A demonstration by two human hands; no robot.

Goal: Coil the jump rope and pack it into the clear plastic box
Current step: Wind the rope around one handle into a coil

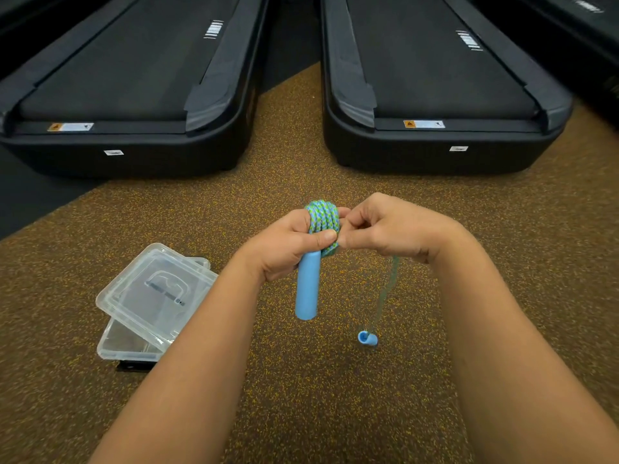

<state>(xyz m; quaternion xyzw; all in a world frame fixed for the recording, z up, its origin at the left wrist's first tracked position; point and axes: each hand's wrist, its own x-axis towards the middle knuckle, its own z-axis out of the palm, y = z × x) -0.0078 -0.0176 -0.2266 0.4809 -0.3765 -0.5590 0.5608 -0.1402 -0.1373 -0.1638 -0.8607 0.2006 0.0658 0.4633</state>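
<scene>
Two treadmills (127, 95) fill the far ground beyond the box (134, 343), one straight out from it and one to its right; they take no part in the task. The speckled floor (318, 413) bears the box and serves as the work area.

The box, clear plastic, lies on the floor with its lid (157, 289) loose and askew across the top, leaving the near end uncovered, presumably so the rope can go in without a further step. It holds nothing visible.

The left hand (288, 246), right of the box and raised above the floor, is closed around the coil (323, 219) and the top of one blue handle (308, 286), thumb pressed over the turns to keep them from springing loose. The handle hangs down from the fist, acting as the core.

The right hand (388, 229), farther right of the box, pinches the free rope just beside the coil, placed to feed the next turn under tension.

The tail (385, 293) drops from that pinch, blurred, to the second handle (367, 338), which dangles or rests near the floor; which cannot be told. Coiling appears nearly complete; packing is not yet begun.
</scene>
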